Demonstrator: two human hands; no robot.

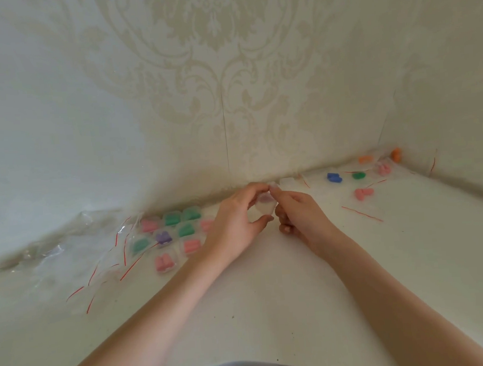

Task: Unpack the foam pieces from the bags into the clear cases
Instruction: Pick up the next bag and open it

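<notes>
**Case held between both hands, near the wall**

The clear case [264, 208], with a purple foam piece [265, 199] inside, sits between the hands above the table [270, 308]. The left hand [234, 220] pinches it, thumb below and fingers above. The right hand [296, 213] pinches its upper right edge. Both are equally near.

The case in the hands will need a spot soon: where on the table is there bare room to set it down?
Bare table lies between the forearms, toward the near edge, and right of the right hand, short of the loose red strip. Crowded: the filled cases and empty bags on the left, and the bagged foam pieces at the far right.
</notes>
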